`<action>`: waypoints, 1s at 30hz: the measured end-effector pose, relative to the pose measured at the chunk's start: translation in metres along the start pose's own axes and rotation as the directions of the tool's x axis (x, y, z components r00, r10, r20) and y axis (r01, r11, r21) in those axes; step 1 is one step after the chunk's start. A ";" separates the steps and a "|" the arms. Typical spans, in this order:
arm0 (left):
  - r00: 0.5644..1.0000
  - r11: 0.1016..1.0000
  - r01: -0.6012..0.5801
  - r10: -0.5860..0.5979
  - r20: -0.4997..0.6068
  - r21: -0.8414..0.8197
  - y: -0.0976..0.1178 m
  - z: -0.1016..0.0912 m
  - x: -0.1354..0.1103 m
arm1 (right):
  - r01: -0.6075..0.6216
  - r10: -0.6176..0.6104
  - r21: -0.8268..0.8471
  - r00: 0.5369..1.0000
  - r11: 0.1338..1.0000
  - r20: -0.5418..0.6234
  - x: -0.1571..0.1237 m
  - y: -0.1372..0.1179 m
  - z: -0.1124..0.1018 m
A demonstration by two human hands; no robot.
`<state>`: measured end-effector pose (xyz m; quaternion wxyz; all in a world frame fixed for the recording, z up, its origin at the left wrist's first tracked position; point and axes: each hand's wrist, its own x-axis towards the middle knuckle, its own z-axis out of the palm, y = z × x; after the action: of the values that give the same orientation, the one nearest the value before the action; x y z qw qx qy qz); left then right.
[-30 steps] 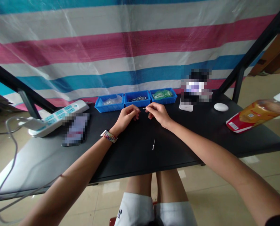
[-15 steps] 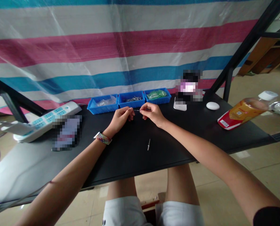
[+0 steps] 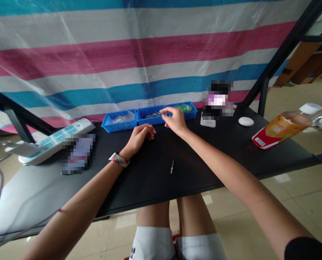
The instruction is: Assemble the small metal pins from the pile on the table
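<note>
Well to the left on a black table (image 3: 147,180) lies a white power strip (image 3: 54,142). Next comes the left bin (image 3: 120,126), blue, with a clear bag (image 3: 125,118) inside. In front of the bins is the left hand (image 3: 139,137), fingers loosely curled; whether it holds anything cannot be told. The middle bin (image 3: 150,121) contains thin metal pins (image 3: 150,115). Over its right end, the right hand (image 3: 177,121) has thumb and forefinger nearly meeting; any pin between them is too small to make out. The step seems to be handling pins at this bin, which calls for a light, precise fingertip pinch. One loose pin (image 3: 172,167) lies nearer the person, apart from both hands. Farther right are the right bin (image 3: 190,115) with a green bag (image 3: 184,107), a white oval object (image 3: 246,121) and a bottle (image 3: 282,128).
</note>
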<state>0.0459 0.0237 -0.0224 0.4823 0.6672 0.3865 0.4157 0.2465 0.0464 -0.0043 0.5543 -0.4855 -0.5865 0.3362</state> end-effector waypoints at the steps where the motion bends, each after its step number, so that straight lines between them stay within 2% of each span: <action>1: 1.000 1.000 -0.005 0.005 0.006 0.010 0.000 0.000 0.000 | 0.021 -0.018 -0.057 0.998 0.998 0.054 -0.008 -0.004 -0.005; 2: 1.000 1.000 -0.012 0.011 0.010 0.021 0.000 0.000 0.000 | 0.037 -0.021 -0.100 0.988 0.994 0.151 -0.018 -0.010 -0.011; 4: 1.000 0.999 -0.021 0.021 0.014 0.038 0.000 0.000 0.000 | 0.111 -0.022 -0.213 0.923 0.971 0.384 -0.047 -0.027 -0.022; 5: 1.000 0.999 -0.025 0.025 0.013 0.042 0.000 0.000 0.000 | 0.150 -0.006 -0.306 0.905 0.940 0.426 -0.064 -0.037 -0.028; 7: 1.000 0.999 -0.029 0.029 0.011 0.045 -0.001 0.000 0.000 | 0.159 0.095 -0.533 0.904 0.831 0.418 -0.101 -0.057 -0.035; 9: 0.999 0.999 -0.030 0.029 0.015 0.042 -0.001 0.000 0.000 | 0.175 0.200 -0.692 0.882 0.701 0.426 -0.135 -0.072 -0.037; 11: 0.999 0.999 -0.029 0.029 0.020 0.036 0.000 0.000 0.000 | 0.224 0.235 -0.757 0.863 0.614 0.446 -0.160 -0.078 -0.034; 14: 0.999 0.999 -0.028 0.028 0.022 0.032 0.001 0.001 0.000 | 0.299 0.245 -0.781 0.835 0.549 0.492 -0.174 -0.076 -0.027; 16: 0.999 0.999 -0.025 0.025 0.022 0.037 0.002 0.001 -0.001 | 0.319 0.249 -0.792 0.830 0.521 0.499 -0.171 -0.072 -0.024; 20: 0.999 0.998 -0.026 0.025 0.024 0.051 0.004 0.001 -0.001 | 0.302 0.242 -0.814 0.852 0.496 0.464 -0.149 -0.065 -0.026; 24: 0.999 0.998 -0.031 0.030 0.025 0.060 0.005 0.001 -0.001 | 0.349 0.159 -0.762 0.850 0.545 0.503 -0.107 -0.048 -0.032; 26: 0.999 0.997 -0.039 0.038 0.026 0.064 0.006 0.001 -0.001 | 0.366 0.092 -0.666 0.832 0.650 0.548 -0.078 -0.032 -0.032; 28: 0.999 0.996 -0.046 0.044 0.028 0.075 0.006 0.000 -0.001 | 0.339 0.012 -0.480 0.807 0.809 0.590 -0.051 -0.014 -0.029; 29: 0.999 0.996 -0.045 0.043 0.028 0.079 0.006 0.000 -0.001 | 0.281 -0.009 -0.363 0.802 0.888 0.597 -0.040 -0.005 -0.027; 30: 0.999 0.996 -0.041 0.039 0.026 0.080 0.006 0.000 -0.001 | 0.195 -0.019 -0.248 0.820 0.949 0.573 -0.031 0.003 -0.025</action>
<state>0.0457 0.0215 -0.0172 0.4512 0.6989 0.3836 0.4010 0.2684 0.0147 -0.0137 0.2959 -0.4077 -0.7937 0.3411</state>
